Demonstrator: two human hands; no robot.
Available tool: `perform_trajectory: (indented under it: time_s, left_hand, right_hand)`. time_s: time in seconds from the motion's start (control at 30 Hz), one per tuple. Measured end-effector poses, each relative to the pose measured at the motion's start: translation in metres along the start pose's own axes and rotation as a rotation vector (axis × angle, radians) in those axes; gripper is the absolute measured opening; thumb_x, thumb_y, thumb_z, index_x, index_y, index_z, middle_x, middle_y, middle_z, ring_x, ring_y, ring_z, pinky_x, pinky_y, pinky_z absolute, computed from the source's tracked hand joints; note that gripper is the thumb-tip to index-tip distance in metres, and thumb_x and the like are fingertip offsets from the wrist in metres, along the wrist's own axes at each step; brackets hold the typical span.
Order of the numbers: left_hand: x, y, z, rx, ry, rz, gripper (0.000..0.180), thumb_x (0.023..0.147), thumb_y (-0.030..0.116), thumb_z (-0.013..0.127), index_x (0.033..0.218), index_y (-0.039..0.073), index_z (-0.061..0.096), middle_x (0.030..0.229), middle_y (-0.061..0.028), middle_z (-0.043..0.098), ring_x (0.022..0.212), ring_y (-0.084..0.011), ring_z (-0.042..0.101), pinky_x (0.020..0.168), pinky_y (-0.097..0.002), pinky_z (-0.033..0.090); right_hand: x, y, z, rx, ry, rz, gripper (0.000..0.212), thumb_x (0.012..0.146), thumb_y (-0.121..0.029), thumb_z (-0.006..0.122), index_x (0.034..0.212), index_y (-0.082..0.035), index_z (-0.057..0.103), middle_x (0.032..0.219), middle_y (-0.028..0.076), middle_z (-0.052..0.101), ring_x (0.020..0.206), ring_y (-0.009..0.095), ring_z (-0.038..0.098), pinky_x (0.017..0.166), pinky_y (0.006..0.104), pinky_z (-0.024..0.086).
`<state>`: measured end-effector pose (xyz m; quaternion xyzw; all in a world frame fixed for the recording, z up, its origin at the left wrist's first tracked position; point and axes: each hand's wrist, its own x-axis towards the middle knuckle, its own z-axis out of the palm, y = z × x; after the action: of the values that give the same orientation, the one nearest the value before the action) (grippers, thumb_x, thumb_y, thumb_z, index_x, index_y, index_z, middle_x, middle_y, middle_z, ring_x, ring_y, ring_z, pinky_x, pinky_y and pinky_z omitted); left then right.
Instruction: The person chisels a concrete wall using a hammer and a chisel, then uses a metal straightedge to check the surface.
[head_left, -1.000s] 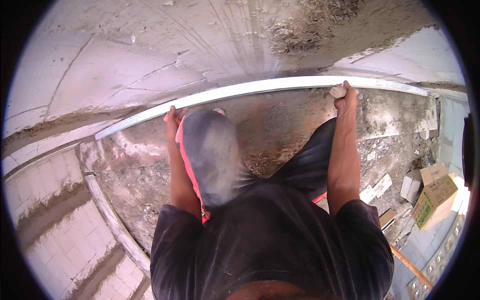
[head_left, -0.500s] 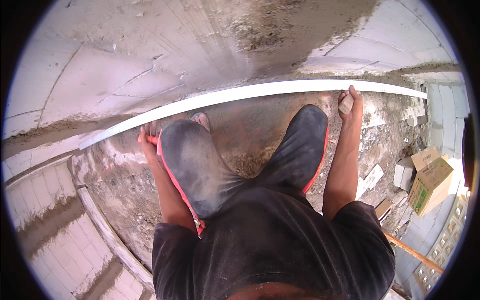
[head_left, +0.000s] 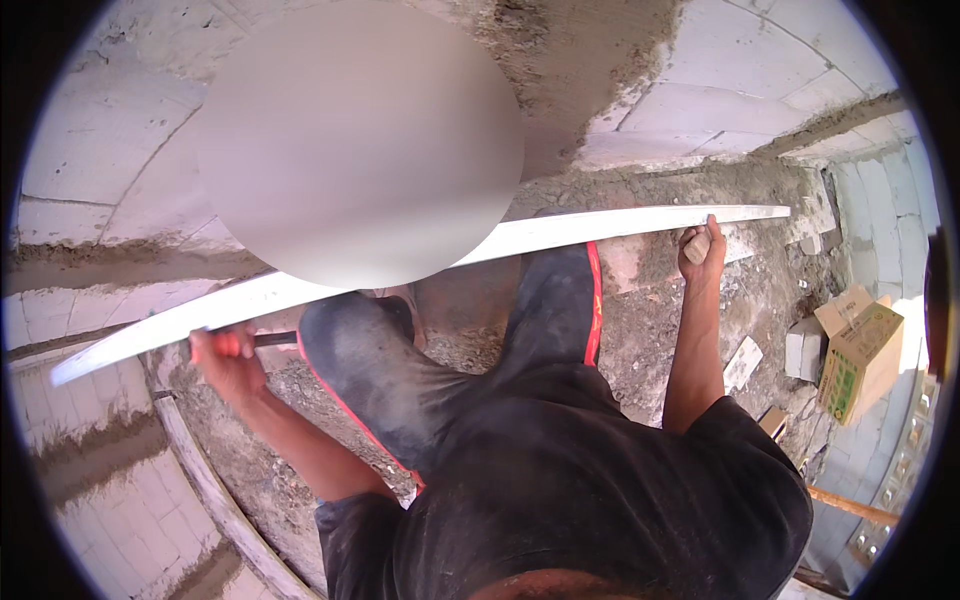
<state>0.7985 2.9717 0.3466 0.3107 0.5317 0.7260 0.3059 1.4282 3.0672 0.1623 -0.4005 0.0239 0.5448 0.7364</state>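
Observation:
A long white straightedge (head_left: 590,226) lies across in front of my knees, its left end nearer to me than its right. My left hand (head_left: 232,368), slightly smeared, is closed at its near edge on the left. In that same hand is a tool with a red-orange handle (head_left: 228,344) and a dark shaft pointing right; its kind does not show. On the right, my right hand (head_left: 704,254) has fingertips against the straightedge and a small pale chunk (head_left: 697,247), like stone or block, in its grip. A blurred oval hides the straightedge's middle.
A pale block wall (head_left: 740,100) with wet grey mortar (head_left: 600,90) rises ahead. An open cardboard box (head_left: 862,360) and a white block (head_left: 804,350) stand at right. A wooden strip (head_left: 205,480) lies at lower left. Rubble covers the ground.
The straightedge has shifted left, and its left end has swung toward me, away from the wall base. My left hand has moved left and nearer; my right hand has come slightly nearer.

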Motion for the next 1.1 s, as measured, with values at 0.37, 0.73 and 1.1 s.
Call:
perform_trajectory:
  time_s: [0.37,0.73,1.1]
  left_hand:
    - [-0.047,0.042,0.008,-0.147,-0.363,-0.021,0.062,0.094,0.044,0.054,0.128,-0.007,0.047,0.107,-0.0223,0.063,0.048,-0.0094,0.049,0.051,-0.0202,0.045]
    - [-0.065,-0.013,-0.016,-0.26,-0.457,-0.089,0.069,0.083,0.051,0.065,0.124,-0.001,0.047,0.103,-0.0298,0.062,0.045,-0.012,0.049,0.051,-0.025,0.047]
    - [-0.093,-0.066,-0.063,-0.204,-0.492,-0.332,0.065,0.088,0.048,0.061,0.124,-0.003,0.044,0.104,-0.0266,0.063,0.05,-0.0144,0.052,0.055,-0.0267,0.046]
  right_hand:
    - [-0.028,-0.08,-0.072,-0.065,0.077,-0.133,0.022,0.088,-0.021,0.063,0.102,-0.006,0.054,0.086,0.006,0.063,0.07,0.015,0.061,0.058,0.0241,0.053]
    - [-0.1,-0.027,-0.171,-0.034,0.322,-0.336,0.032,0.092,-0.026,0.058,0.116,-0.005,0.055,0.108,0.009,0.063,0.097,0.024,0.062,0.084,0.0375,0.053]
    - [-0.185,0.011,-0.21,0.026,0.435,-0.352,0.028,0.09,-0.027,0.062,0.109,-0.007,0.058,0.102,0.008,0.064,0.092,0.021,0.062,0.08,0.0343,0.053]
